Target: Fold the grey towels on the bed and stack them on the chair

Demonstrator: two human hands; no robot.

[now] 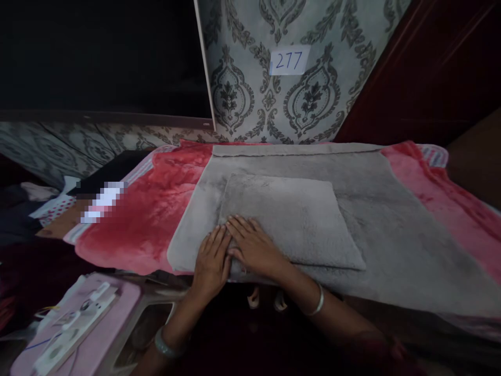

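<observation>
A folded grey plush cloth [297, 214] lies flat on a larger spread grey cloth [395, 235]. My right hand [252, 245] rests palm down on the folded cloth's near left corner, fingers stretched out. Beside it, my left hand [213, 256] lies flat at the left edge of the same cloth, its fingertips close to the right hand's. Neither hand grasps anything. What lies directly beneath the palms is hidden.
A red and pink blanket [144, 209] covers the table under the grey cloth. At lower left, a white power strip [74, 334] sits on a pink stool [113, 303]. Behind are a large dark screen [102, 57] and a wall paper label [289, 60] reading 277.
</observation>
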